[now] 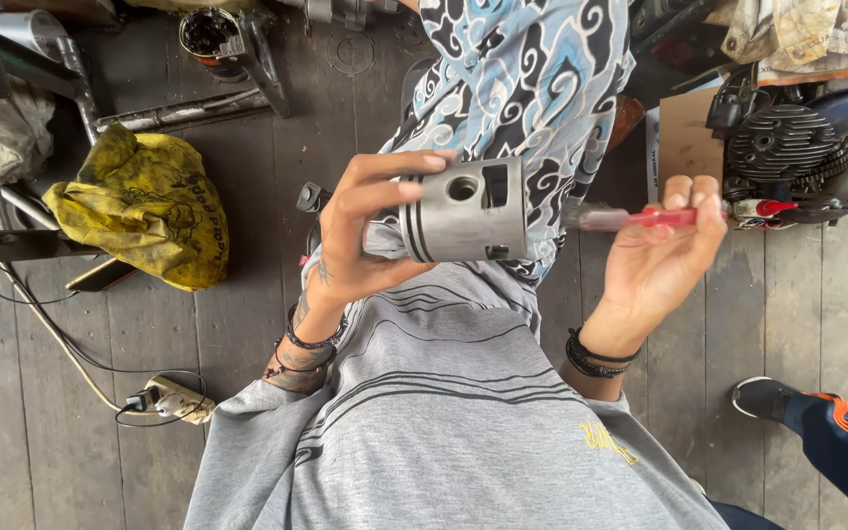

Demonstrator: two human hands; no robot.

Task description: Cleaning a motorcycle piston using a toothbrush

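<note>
Dark grey plank floor — worn, daylit.

Repair workshop — finned engine, metal parts on plank floor

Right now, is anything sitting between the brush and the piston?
Nothing visible. The left hand holds the grey piston up, and the right hand holds the red-handled brush beside it, bristles pointing at the piston's open end across a bare gap.

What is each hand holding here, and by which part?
The left hand grips a grey metal piston by its ringed crown end. The right hand holds a small brush by its red handle, bristles toward the piston.
</note>
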